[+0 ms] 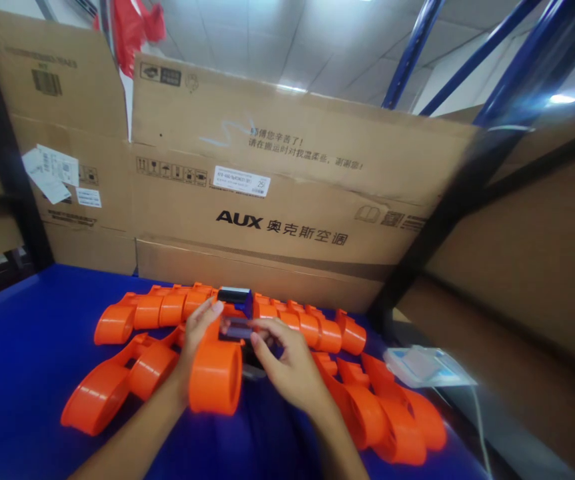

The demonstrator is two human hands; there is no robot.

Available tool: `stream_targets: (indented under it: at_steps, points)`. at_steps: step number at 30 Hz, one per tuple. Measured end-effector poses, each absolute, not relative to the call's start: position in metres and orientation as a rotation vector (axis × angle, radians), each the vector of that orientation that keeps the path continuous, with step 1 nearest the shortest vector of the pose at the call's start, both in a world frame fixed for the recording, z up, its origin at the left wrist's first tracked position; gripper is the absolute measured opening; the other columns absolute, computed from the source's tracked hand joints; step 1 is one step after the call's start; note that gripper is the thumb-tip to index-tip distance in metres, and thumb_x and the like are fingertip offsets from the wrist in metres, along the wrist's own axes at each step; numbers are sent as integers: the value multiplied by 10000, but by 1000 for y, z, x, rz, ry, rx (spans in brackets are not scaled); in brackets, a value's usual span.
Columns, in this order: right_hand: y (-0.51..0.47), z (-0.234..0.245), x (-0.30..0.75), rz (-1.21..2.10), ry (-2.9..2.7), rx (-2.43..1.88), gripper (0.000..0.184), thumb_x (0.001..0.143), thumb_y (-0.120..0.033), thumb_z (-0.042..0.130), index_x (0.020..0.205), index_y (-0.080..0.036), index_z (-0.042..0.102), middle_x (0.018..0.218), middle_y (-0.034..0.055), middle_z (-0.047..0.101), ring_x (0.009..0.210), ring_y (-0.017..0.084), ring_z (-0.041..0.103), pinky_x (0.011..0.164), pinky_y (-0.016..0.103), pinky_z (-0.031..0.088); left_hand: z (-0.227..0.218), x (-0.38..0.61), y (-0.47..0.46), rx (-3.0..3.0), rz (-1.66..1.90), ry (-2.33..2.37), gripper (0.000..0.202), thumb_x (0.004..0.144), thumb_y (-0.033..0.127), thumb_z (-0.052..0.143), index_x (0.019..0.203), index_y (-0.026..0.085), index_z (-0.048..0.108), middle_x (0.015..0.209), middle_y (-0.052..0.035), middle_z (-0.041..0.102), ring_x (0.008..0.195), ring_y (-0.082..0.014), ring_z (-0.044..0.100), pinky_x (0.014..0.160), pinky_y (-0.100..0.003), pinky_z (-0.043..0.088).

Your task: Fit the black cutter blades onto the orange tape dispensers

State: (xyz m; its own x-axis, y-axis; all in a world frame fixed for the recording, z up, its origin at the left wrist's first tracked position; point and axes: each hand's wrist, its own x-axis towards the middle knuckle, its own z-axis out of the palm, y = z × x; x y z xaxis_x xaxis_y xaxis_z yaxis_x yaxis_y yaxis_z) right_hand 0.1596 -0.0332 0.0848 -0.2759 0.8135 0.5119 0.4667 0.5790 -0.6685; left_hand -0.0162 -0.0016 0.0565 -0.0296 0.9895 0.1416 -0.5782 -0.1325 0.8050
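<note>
Several orange plastic housings lie in rows on a blue table. My left hand grips one orange housing that stands in front of me. My right hand pinches a small dark grey part at the top of that housing. A dark blue block with a pale top sits just behind my fingers, among the back row of housings.
Large brown cardboard boxes wall off the back of the table. A black shelf post slants at the right. A flat clear packet lies at the table's right edge. More orange housings lie on the right.
</note>
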Motion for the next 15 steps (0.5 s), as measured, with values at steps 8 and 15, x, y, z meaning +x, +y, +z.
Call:
stream_targets:
  at_steps: [8,15]
  points:
    - [-30,82,163,164,-1754,-1013,421,890,-259,664,1305,-208,614,1119,98,719,992,250,684,916,406,539,56,1,-14,1108,1574,654,332,801,359,759,1062,172,674,825,-22,669,670,-110,577,628,-202,473]
    - [-27,78,163,-12,-1858,-955,432,876,-175,605,1307,-190,628,924,82,714,809,225,663,755,365,563,50,5,-13,1156,1464,654,321,835,410,721,1042,182,632,710,18,613,526,-94,545,510,-205,437]
